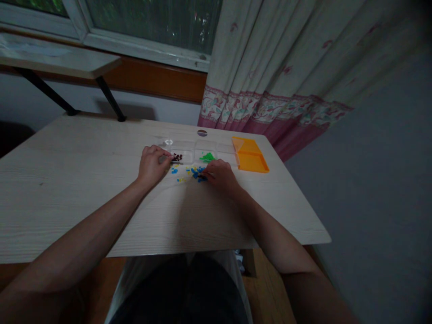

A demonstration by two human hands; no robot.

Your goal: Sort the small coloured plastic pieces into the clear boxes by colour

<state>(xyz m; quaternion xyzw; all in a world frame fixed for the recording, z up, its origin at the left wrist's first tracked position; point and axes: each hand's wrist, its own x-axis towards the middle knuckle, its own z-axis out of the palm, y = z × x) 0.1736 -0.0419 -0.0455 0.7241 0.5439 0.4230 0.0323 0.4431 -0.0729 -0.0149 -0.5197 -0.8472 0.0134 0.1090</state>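
Observation:
My left hand [152,164] is curled shut on a thin metal tool, probably tweezers [173,161], whose tip lies beside a small pile of dark red beads [177,157] in a clear compartment tray [189,146]. My right hand [221,174] rests closed on the table with its fingertips at a loose scatter of blue beads [196,172]; what it pinches I cannot make out. A few yellow beads [181,179] lie among them. Green beads [207,157] fill another compartment of the tray.
An orange plastic tray [250,155] sits at the table's far right. The light wooden table [67,180] ends on the right near a flowered curtain [270,72]. A small dark round cap [202,132] lies at the table's far edge. A shelf [50,58] juts under the window.

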